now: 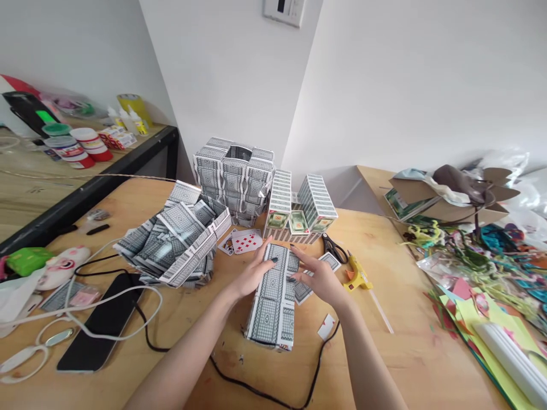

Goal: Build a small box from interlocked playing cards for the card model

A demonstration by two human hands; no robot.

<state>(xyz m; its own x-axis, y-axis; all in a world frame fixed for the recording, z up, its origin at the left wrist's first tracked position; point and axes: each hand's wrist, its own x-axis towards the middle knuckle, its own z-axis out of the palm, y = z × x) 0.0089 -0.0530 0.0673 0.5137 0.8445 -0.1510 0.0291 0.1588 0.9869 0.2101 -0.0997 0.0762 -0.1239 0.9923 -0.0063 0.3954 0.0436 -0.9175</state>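
A long block covered in grey-backed playing cards point(270, 304) lies on the table in front of me, pointing away. My left hand point(251, 274) holds its far left side, thumb on the top face and the other fingers partly hidden along the edge. At the far right edge, my right hand point(317, 278) grips the block with bent fingers, over a card on that side. Under and beside my right hand lie loose cards point(329, 262). Beyond the block, cards with red diamonds point(245, 241) lie face up.
A larger card-covered structure point(233, 176) stands behind, with a heap of cards point(179, 239) left of it. Stacked card boxes point(280, 196), black scissors point(334, 249) and a yellow glue gun point(356, 274) are nearby. A black cable point(256, 393) crosses the front; a phone point(100, 324) lies left.
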